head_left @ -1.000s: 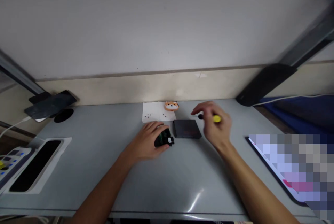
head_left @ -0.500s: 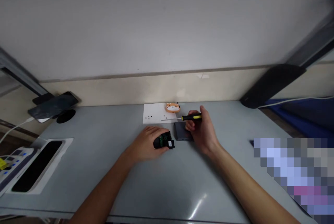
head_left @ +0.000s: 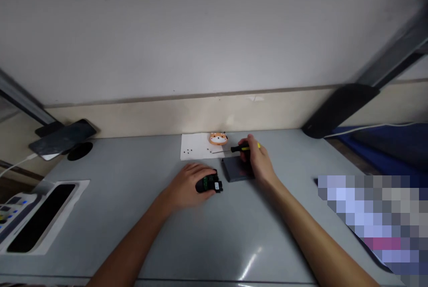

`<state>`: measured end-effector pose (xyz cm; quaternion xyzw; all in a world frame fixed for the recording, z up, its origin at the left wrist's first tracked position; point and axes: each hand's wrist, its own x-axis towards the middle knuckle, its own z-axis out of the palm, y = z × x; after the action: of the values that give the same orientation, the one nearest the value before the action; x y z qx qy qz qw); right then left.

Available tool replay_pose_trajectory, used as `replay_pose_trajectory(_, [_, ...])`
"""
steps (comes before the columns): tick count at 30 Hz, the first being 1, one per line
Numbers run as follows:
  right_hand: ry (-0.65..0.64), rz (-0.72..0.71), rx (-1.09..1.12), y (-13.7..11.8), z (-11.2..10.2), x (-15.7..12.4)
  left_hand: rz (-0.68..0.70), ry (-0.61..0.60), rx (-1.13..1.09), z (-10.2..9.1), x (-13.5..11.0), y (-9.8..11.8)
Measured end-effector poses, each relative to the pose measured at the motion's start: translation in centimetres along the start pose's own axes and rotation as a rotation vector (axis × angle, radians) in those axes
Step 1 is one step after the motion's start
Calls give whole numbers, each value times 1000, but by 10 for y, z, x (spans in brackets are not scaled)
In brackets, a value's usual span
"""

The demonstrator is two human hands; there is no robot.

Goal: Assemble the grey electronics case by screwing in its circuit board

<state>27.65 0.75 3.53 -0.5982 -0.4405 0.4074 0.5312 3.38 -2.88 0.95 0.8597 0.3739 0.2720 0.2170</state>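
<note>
Above grey desk (head_left: 197,242), R hand (head_left: 260,162) holds screwdriver (head_left: 236,148) pointing L, axis approx. crosswise

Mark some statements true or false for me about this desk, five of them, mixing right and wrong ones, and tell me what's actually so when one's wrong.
1. The right hand holds a screwdriver with a black and yellow handle. True.
2. The left hand rests flat on the bare table. False: it grips a black device with a green circuit board showing.
3. Several small dark pieces lie on the white paper. True.
4. The dark grey box is to the left of the left hand. False: it is to the right of that hand, next to the right hand.
5. The screwdriver's shaft points toward the left of the picture. True.
</note>
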Motion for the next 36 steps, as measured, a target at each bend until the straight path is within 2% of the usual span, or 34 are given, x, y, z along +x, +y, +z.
replay_pose_trajectory(4, [-22,-69,-100,-1,-4,4,14,14,9,3,0,-1])
replay_pose_trajectory(9, [-57,-169,-154,3,0,3,19,-6,25,2,-1,-1])
replay_pose_trajectory(13, [-80,-199,-184,6,1,4,6,0,21,2,-1,-2])
replay_pose_trajectory(21, [3,-177,-148,1,-2,5,15,-11,17,1,-1,-1])
replay_pose_trajectory(26, [57,-71,-91,1,0,3,9,-5,23,1,0,1])
replay_pose_trajectory(31, [71,19,-15,-1,0,0,18,-5,23,0,1,2])
replay_pose_trajectory(36, [73,18,1,-6,1,-2,6,7,41,2,-1,-1])
